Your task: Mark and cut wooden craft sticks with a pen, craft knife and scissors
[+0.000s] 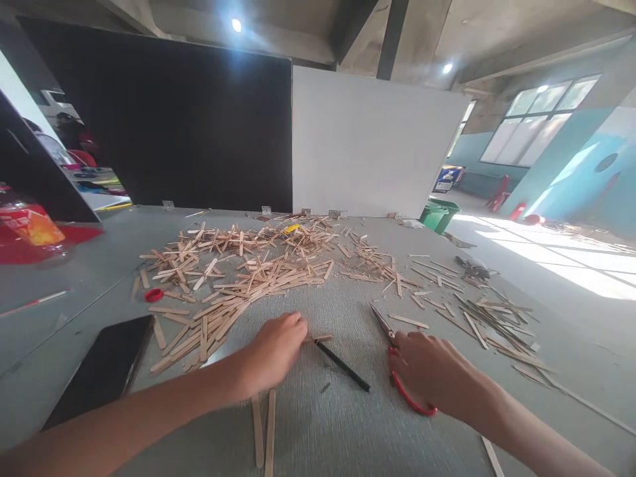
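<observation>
My left hand (281,348) is closed near the middle of the table, its fingers on one end of a small wooden stick (324,338). Touching that stick is the tip of a dark pen-like rod (345,368), which lies slantwise on the tabletop. On the right, my right hand (422,364) rests over red-handled scissors (412,397), fingers curled on the handles. The scissors' blades (381,322) point away and to the left. Two longer sticks (269,434) lie below my left hand.
Beyond my hands, many wooden sticks (238,298) are heaped, with more (497,324) at the right. A black phone (104,364) and red ring (154,295) lie left, near a bottle (32,225). Black and white boards (368,146) stand at the back.
</observation>
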A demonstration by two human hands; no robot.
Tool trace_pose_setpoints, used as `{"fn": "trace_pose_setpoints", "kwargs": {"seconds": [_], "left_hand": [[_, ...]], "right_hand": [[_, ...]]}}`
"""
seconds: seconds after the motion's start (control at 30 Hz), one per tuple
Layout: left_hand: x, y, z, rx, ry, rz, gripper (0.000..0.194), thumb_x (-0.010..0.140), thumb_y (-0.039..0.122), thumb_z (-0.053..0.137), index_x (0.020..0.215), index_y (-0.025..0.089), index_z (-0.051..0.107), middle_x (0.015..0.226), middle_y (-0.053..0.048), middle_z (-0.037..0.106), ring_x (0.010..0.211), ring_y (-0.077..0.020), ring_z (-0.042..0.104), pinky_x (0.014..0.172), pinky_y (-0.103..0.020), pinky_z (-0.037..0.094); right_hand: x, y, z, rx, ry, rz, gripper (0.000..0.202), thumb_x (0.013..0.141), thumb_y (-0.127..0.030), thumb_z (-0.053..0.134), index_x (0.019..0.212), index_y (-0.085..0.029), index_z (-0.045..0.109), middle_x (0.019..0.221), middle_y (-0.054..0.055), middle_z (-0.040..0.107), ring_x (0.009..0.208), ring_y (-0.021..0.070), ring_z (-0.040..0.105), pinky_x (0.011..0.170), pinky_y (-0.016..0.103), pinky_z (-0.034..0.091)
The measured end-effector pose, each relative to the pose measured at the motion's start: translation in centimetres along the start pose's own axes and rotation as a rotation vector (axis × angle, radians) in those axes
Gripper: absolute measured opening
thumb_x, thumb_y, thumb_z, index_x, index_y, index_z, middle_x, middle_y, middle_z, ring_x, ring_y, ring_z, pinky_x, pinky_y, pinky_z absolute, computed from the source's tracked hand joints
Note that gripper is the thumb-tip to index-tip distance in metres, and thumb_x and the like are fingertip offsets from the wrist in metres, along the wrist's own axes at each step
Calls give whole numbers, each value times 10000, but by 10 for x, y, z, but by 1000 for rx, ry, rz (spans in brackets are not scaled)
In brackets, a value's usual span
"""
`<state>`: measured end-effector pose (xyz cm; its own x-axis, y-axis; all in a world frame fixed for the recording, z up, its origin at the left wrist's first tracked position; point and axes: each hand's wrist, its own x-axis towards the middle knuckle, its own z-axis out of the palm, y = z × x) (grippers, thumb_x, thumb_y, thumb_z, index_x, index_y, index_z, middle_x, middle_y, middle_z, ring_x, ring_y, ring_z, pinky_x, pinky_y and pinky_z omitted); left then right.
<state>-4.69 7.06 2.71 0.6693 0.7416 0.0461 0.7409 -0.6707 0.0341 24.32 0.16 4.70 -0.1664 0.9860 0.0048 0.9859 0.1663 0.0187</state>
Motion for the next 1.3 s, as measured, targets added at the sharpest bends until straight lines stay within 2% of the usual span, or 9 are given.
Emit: {"fn": "trace_pose_setpoints", "kwargs": {"seconds": [0.07,0.17,0.33,0.6,0.8,1.0,1.1,1.2,1.3], "left_hand": [[-1,-2,-1,-5,-4,-17,221,848,-15,526,812,203,533,908,-52,659,780,-217,650,606,-280,377],[0,-5,-3,-16,-12,-51,222,873,-12,514,827,205,524,814,-39,648,694,-224,642,567,-289,331],[6,-10,-8,-54,-25,-87,213,892,-16,501,902,191,547,808,-33,655,680,-219,642,556,-287,303],[13,-14,-11,-185,-73,-172,146,977,97,437,989,193,546,831,-41,661,699,-213,635,569,-279,318],[17,-21,-10,-312,-89,-158,132,978,173,442,928,202,560,775,-25,616,685,-210,583,574,-279,310],[25,-21,-8,-458,-35,-126,199,990,233,444,946,200,635,716,6,608,652,-179,557,597,-273,327],[28,-19,-7,-512,-41,-95,210,982,238,465,943,191,666,709,5,636,646,-173,571,598,-270,338],[28,-17,-6,-537,-49,-63,204,962,217,498,954,185,700,747,-8,676,683,-177,601,624,-269,362],[29,-16,-3,-537,-57,-39,221,955,191,511,951,180,732,762,-18,698,682,-178,612,632,-272,372]], "right_hand": [[-3,-6,8,-3,-69,26,197,976,-133,518,861,-151,677,797,114,688,687,274,727,537,328,435],[-4,-18,15,30,24,-28,183,1006,-135,490,957,-157,665,954,131,695,818,262,729,638,337,515],[-6,-37,12,71,136,-246,175,1007,-108,504,908,-176,632,960,113,676,848,248,686,717,367,561],[-17,-54,16,401,55,-583,163,1030,-104,512,1082,-205,629,1040,46,654,909,171,660,783,283,534],[-11,-36,48,197,144,-490,208,1023,-79,454,1098,-192,612,979,58,622,708,162,637,606,280,469],[1,-10,69,53,214,-303,265,933,14,473,995,-186,634,1039,97,628,846,210,661,647,300,475],[3,-8,61,2,198,-301,261,921,34,468,918,-163,639,1080,135,635,935,255,647,660,324,470],[-6,-20,42,167,200,-374,201,1000,-47,483,943,-155,642,1011,108,647,866,210,637,690,314,463],[-27,-39,25,450,-94,-673,223,931,-197,721,756,-191,583,777,-27,613,654,100,561,578,216,389]]}}
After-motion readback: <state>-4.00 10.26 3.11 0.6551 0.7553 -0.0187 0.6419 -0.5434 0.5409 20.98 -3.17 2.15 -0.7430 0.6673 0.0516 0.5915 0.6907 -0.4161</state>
